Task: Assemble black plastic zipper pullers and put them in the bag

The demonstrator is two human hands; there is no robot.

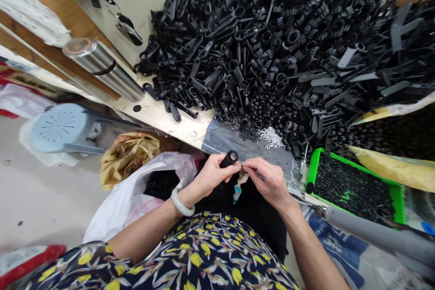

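Low in front of my body, just off the table's near edge, my left hand (215, 173) grips a black ring-shaped plastic part (231, 157) between thumb and fingers. Close against its right side, my right hand (267, 177) is pinched at the fingertips. Whatever sits in that pinch is too small to make out. Beyond both hands lie a little heap of silvery pins (270, 137) and a mound of small black round pieces (263, 106). A large pile of black plastic parts (238, 31) rises behind them.
At right stands a green tray (314, 170) of tiny black pieces, with a grey cylinder (367, 226) below it. A steel flask (105, 70) is on the table's left. A white plastic bag (115, 208) and a blue stool (59, 127) are down on the left.
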